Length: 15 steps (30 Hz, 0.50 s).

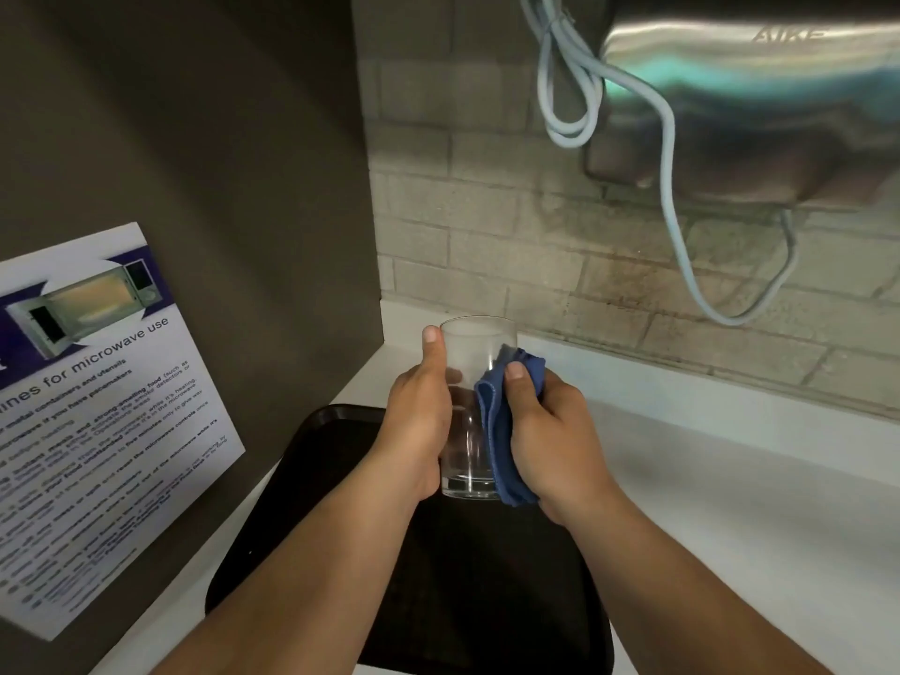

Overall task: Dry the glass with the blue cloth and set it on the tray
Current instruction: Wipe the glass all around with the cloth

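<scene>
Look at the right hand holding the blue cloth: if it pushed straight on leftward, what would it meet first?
The glass. The right hand already presses the blue cloth against its side; beyond it sits the left hand, though depth is uncertain.

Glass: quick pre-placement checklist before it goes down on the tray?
1. Left hand grips glass firmly: ok, fingers wrapped around its left side, thumb near the rim.
2. Glass upright: ok.
3. Blue cloth on glass: ok, right hand presses it against the right side.
4. Glass dry: cannot tell; a bright line near the base may be water or only thick glass.
5. Tray free beneath: ok where visible, though the arms hide part of it.
6. Cloth clear of the base before set-down: not ok, it hangs down to the base.
</scene>
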Each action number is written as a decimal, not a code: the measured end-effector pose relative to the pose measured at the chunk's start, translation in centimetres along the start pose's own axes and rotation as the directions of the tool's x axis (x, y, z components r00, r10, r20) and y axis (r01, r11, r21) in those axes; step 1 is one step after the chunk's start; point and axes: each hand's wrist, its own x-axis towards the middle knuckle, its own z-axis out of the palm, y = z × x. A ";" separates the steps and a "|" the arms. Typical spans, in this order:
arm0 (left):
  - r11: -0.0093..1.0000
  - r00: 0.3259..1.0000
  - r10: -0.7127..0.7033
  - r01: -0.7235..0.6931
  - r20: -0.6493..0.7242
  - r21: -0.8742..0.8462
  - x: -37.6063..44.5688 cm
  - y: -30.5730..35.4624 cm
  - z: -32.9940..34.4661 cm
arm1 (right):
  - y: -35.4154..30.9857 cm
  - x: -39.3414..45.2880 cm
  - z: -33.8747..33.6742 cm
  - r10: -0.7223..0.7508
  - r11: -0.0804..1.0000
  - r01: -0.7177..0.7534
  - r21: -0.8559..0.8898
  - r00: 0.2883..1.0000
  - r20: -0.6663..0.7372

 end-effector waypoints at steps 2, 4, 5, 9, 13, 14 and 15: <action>0.999 0.998 0.025 -0.023 0.064 -0.035 -0.3 -0.3 0.2 | -0.3 -0.1 0.2 -0.061 0.996 0.061 -0.064 0.998 -0.001; 0.998 0.993 0.029 -0.021 0.117 -0.067 -0.8 -0.3 0.2 | -0.6 -0.2 0.4 -0.093 0.992 0.091 -0.090 0.995 -0.022; 0.996 0.989 0.012 0.002 0.150 -0.095 -1.0 -0.2 0.2 | -0.8 0.0 0.3 -0.072 0.996 0.070 -0.060 0.997 -0.037; 0.981 0.978 -0.012 0.051 0.206 -0.186 -1.3 0.4 0.0 | -2.0 1.5 -0.5 0.317 0.930 -0.310 0.195 0.949 -0.003; 0.982 0.999 -0.005 0.012 0.036 -0.190 -0.6 1.3 -0.2 | -0.8 -1.6 -0.6 0.353 0.913 -0.381 0.146 0.916 0.189; 0.984 1.000 -0.003 0.006 0.017 -0.180 -0.4 1.4 -0.3 | -0.4 -2.8 -0.3 0.237 0.964 -0.254 0.075 0.954 0.185; 0.987 1.000 -0.009 0.010 0.004 -0.161 -0.2 1.3 -0.3 | -0.2 -3.6 0.0 0.074 0.997 -0.072 -0.020 0.984 0.159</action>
